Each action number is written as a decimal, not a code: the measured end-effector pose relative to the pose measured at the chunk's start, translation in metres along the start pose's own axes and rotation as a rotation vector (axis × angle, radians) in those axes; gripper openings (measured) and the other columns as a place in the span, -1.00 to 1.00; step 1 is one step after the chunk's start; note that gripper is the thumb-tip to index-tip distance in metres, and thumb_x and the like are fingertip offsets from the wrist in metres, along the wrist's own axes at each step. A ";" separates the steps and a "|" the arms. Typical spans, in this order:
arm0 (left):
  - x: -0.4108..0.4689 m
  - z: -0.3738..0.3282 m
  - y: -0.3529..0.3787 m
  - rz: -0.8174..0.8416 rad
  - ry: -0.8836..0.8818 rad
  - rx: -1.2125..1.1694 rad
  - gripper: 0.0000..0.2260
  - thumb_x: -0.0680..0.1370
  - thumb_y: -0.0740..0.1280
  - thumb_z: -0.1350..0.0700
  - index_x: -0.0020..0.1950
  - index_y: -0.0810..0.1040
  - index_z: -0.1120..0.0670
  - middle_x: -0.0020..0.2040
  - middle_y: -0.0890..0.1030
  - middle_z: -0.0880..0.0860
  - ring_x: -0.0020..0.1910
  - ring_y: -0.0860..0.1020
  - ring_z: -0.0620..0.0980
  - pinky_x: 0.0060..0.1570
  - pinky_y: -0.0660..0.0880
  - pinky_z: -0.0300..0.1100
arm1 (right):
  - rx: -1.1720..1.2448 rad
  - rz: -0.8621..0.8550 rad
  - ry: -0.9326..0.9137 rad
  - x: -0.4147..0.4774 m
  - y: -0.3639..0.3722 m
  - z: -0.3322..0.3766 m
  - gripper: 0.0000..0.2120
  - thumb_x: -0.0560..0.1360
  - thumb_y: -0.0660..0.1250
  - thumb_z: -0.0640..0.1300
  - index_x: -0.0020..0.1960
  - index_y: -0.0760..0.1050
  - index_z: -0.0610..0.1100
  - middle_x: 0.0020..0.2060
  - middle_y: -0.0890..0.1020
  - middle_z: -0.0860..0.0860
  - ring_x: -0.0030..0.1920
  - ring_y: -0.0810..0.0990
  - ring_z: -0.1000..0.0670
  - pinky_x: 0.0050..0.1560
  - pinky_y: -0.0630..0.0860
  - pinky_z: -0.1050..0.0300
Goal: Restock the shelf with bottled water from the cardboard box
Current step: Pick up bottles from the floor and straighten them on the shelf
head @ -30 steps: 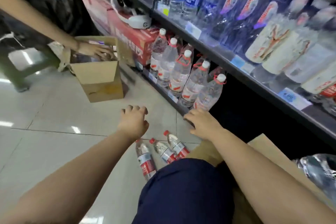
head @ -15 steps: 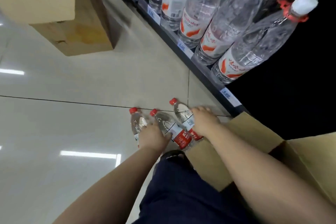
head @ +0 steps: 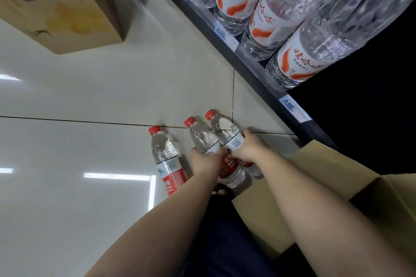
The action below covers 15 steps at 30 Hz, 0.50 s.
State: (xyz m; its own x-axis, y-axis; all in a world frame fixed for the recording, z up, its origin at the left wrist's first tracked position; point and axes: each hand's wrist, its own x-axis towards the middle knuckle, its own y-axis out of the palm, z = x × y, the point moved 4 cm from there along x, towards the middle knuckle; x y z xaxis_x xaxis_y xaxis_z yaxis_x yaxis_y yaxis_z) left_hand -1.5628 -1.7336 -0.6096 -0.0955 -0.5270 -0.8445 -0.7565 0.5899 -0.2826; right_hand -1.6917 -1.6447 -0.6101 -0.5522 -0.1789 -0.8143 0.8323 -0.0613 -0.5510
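Three small red-capped water bottles lie on the tiled floor. My left hand [head: 206, 161] grips the middle bottle [head: 202, 139] around its label. My right hand [head: 248, 149] grips the right bottle [head: 225, 130]. The left bottle [head: 167, 159] lies untouched beside them. An open cardboard box [head: 326, 175] sits under my right forearm, against the bottom shelf [head: 254, 69]. Its inside is hidden.
Large water bottles [head: 281, 13] with white and orange labels stand in a row on the bottom shelf, price tags [head: 290, 105] along its edge. A second cardboard box [head: 67, 7] stands on the floor at the upper left. My dark-clad knee [head: 220, 231] fills the bottom centre.
My view has tilted down and closer to the floor. Both hands came down from near the shelf onto the lying bottles and closed around the middle and right ones.
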 end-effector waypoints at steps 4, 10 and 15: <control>0.003 -0.023 -0.017 0.091 0.158 -0.106 -0.46 0.34 0.56 0.17 0.23 0.40 0.11 0.11 0.61 0.09 0.00 0.62 0.03 0.04 0.59 -0.02 | 0.301 0.049 -0.086 -0.013 -0.015 0.014 -0.57 0.30 0.52 -0.11 0.10 0.44 0.01 -0.04 0.61 0.04 -0.11 0.60 0.00 -0.16 0.51 0.11; -0.035 -0.095 -0.068 0.246 0.233 -0.308 -0.58 0.45 0.44 0.19 0.28 0.42 0.15 0.05 0.64 0.20 -0.09 0.67 0.12 -0.13 0.63 0.00 | 0.743 0.238 -0.301 -0.078 -0.058 0.059 -0.45 0.20 0.51 -0.19 0.16 0.49 0.01 0.08 0.67 -0.10 0.05 0.66 -0.13 0.16 0.57 -0.14; -0.126 -0.159 -0.093 0.511 0.334 -0.359 -0.80 0.50 0.35 0.19 0.12 0.51 0.12 -0.06 0.66 0.22 -0.19 0.65 0.16 -0.08 0.61 0.13 | 0.960 0.327 -0.436 -0.175 -0.117 0.078 -0.54 0.26 0.43 -0.20 0.15 0.48 -0.03 -0.17 0.72 -0.05 -0.18 0.70 -0.03 -0.12 0.61 0.06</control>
State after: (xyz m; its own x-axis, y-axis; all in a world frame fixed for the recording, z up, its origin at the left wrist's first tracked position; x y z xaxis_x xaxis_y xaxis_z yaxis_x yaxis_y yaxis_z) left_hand -1.5832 -1.8191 -0.4046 -0.6451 -0.4315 -0.6307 -0.7254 0.6052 0.3279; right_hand -1.6884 -1.6825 -0.3890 -0.3914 -0.6448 -0.6565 0.7311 -0.6512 0.2037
